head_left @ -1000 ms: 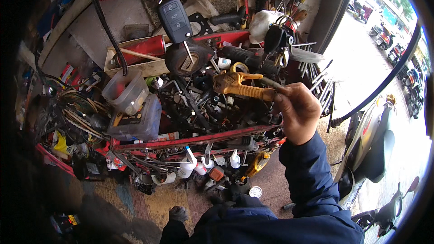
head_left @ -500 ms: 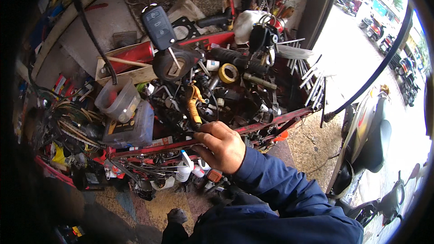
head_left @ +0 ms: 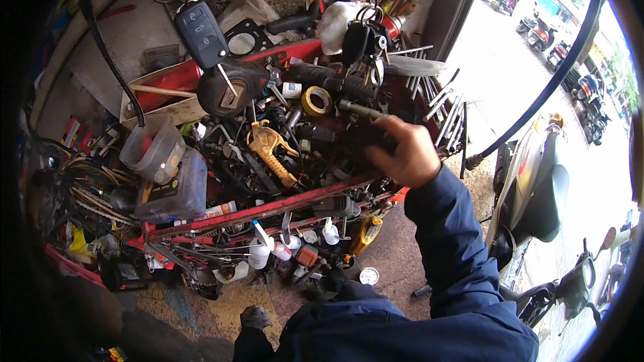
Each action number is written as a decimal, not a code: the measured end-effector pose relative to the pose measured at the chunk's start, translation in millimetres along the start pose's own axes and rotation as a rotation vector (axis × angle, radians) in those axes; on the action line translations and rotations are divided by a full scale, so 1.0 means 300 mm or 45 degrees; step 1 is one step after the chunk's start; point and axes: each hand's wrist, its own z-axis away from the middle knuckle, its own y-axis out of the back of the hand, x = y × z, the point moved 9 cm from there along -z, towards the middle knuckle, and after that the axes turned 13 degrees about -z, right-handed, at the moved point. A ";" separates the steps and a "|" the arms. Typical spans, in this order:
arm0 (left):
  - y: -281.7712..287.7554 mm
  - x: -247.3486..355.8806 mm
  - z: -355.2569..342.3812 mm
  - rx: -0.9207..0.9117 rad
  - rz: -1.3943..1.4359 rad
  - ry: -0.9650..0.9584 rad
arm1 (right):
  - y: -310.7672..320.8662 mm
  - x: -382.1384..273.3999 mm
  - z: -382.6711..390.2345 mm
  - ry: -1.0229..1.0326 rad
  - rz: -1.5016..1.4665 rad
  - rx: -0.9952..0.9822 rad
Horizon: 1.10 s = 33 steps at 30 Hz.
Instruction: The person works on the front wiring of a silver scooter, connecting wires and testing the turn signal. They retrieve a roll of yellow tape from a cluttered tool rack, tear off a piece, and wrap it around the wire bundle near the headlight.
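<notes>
My right hand (head_left: 406, 154), blurred by motion, hovers over the right part of a cluttered red metal tray (head_left: 305, 191), its fingertips near a dull metal tube (head_left: 359, 108). Whether it holds anything cannot be made out. A yellow air blow gun (head_left: 272, 151) lies on the tools left of my hand. Just behind are a yellow tape roll (head_left: 316, 101) and several long metal rods (head_left: 448, 117). A black flip car key (head_left: 203, 32) and a bunch of black keys (head_left: 359, 47) hang in front. My left hand is out of view.
Plastic containers (head_left: 168, 188) and coiled cables (head_left: 94, 181) fill the left. Spray bottles (head_left: 259, 255) stand below the tray. A dark blue hose (head_left: 550, 87) arcs at the right, beside a scooter (head_left: 537, 208); more scooters (head_left: 543, 37) are parked outside.
The yellow blow gun, earlier in my right hand, now lies released among the tools in the tray. My hand has moved right, toward the metal tube.
</notes>
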 end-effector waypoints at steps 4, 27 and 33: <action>-0.047 0.042 0.126 0.415 0.011 -0.064 | 0.131 0.060 -0.002 -0.172 -0.274 0.334; -0.432 0.290 0.235 -0.179 -0.203 -0.616 | -0.116 -0.070 0.116 -0.088 -0.897 0.040; -1.019 0.497 0.614 -0.310 -0.928 -1.247 | -0.224 -0.216 0.401 -0.179 -1.606 -0.066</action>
